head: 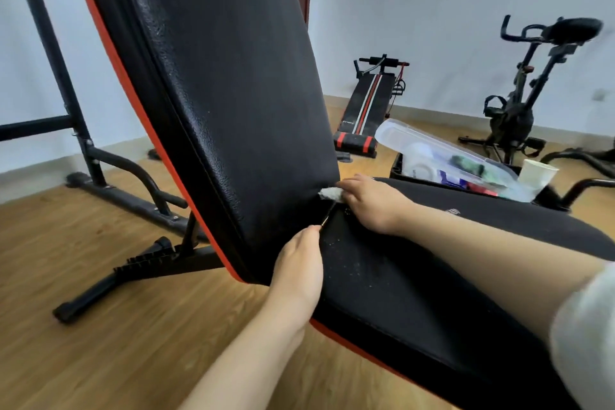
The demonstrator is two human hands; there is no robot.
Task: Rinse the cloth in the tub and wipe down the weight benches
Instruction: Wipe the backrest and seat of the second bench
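A black weight bench with orange trim fills the view: its backrest (226,83) leans up and away, its seat pad (416,276) runs toward me at the right. My right hand (369,201) presses a small white cloth (329,194) into the gap where backrest meets seat; most of the cloth is hidden under the fingers. My left hand (299,263) rests on the lower edge of the backrest beside that gap, and a thin stick-like tool (327,216) pokes out past its fingertips. How the fingers hold it is hidden. White specks dot the seat pad.
A clear plastic tub (442,156) with supplies and a white paper cup (537,173) sit beyond the seat. A sit-up bench (369,106) and an exercise bike (519,103) stand by the far wall. A black rack frame (83,143) rises at left on the wooden floor.
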